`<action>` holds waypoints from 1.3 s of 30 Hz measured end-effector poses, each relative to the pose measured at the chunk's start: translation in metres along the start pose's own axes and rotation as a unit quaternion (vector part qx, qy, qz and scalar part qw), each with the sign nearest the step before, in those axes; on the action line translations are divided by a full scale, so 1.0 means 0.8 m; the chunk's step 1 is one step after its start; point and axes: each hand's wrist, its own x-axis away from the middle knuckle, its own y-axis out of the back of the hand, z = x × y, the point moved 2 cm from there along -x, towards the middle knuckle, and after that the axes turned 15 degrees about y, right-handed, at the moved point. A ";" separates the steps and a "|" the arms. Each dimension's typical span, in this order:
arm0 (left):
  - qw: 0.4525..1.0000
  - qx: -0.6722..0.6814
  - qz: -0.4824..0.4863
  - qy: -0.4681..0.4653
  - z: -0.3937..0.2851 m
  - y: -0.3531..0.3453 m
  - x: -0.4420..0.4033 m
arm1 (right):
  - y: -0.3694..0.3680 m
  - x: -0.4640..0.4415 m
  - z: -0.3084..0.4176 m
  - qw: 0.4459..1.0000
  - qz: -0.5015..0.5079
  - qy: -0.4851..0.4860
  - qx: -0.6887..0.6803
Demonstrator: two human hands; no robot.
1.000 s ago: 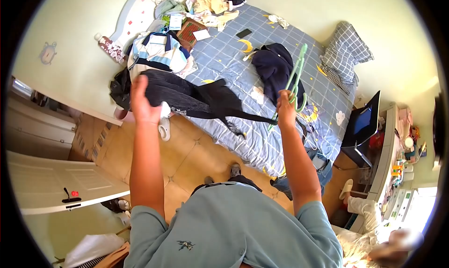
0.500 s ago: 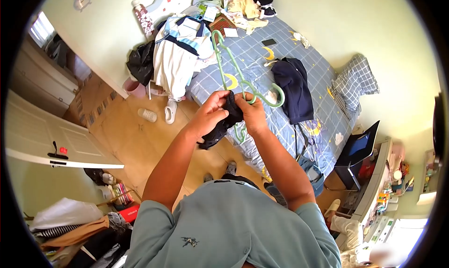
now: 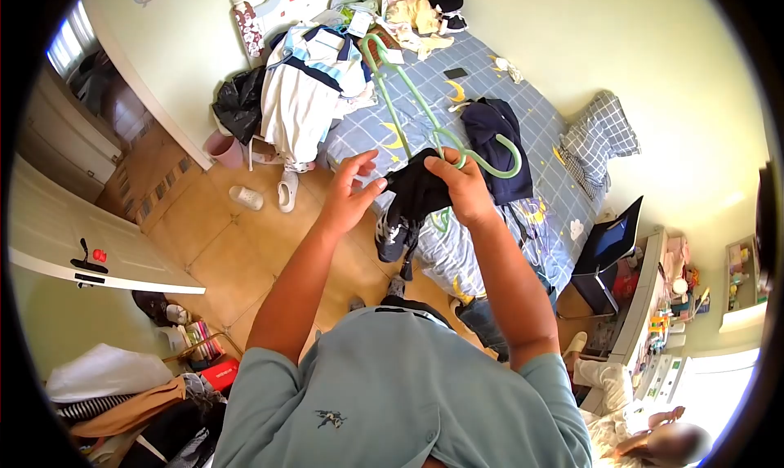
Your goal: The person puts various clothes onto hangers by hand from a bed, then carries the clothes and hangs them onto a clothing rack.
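In front of me, my right hand (image 3: 467, 192) grips a dark piece of clothing (image 3: 416, 194) together with a green hanger (image 3: 425, 109). The cloth hangs in folds below the fingers, with some pale print low on its left side; its exact kind is unclear. The hanger's curved hook points to the right, and its long arm reaches up over the bed. Just left of the cloth is my left hand (image 3: 347, 198), thumb and fingers spread and holding nothing.
Beyond my hands is a bed (image 3: 478, 84) with a blue checked sheet, bearing a navy garment (image 3: 498, 141) and piled clothes. White shoes (image 3: 246, 198) lie on the floor, near a pink bin (image 3: 222, 148). A door (image 3: 114, 260) stands at left; another person (image 3: 608, 390) sits at lower right.
My left hand has let go of the dark clothing and moved left, its fingers spreading. The cloth now hangs lower from my right hand, which has shifted slightly right with the hanger.
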 end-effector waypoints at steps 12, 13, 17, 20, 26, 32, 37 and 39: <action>0.980 -0.052 0.040 -0.189 -0.005 -0.036 -0.033 | 0.002 0.025 0.039 0.999 0.009 -0.037 -0.004; 0.990 -0.027 0.063 -0.127 -0.001 -0.034 -0.035 | 0.005 0.026 0.035 1.000 0.002 -0.031 0.000; 0.998 0.059 0.031 -0.002 0.005 -0.011 -0.029 | 0.030 0.022 0.032 0.980 -0.028 0.071 0.185; 0.995 -0.030 -0.085 -0.037 -0.011 0.018 -0.028 | 0.052 0.022 0.017 0.966 -0.037 0.087 0.240; 0.975 -0.194 -0.019 -0.110 -0.014 0.051 -0.009 | 0.048 0.035 0.017 0.989 -0.127 0.064 0.050; 0.966 -0.186 -0.169 0.055 0.028 0.096 -0.014 | 0.079 0.059 -0.003 0.988 -0.137 0.027 0.066; 0.975 0.149 -0.138 0.090 -0.010 0.069 -0.034 | 0.094 0.090 -0.056 0.971 -0.145 -0.048 0.186; 0.982 0.152 -0.111 0.024 -0.019 0.060 -0.050 | 0.093 0.098 -0.067 0.961 -0.123 -0.038 0.245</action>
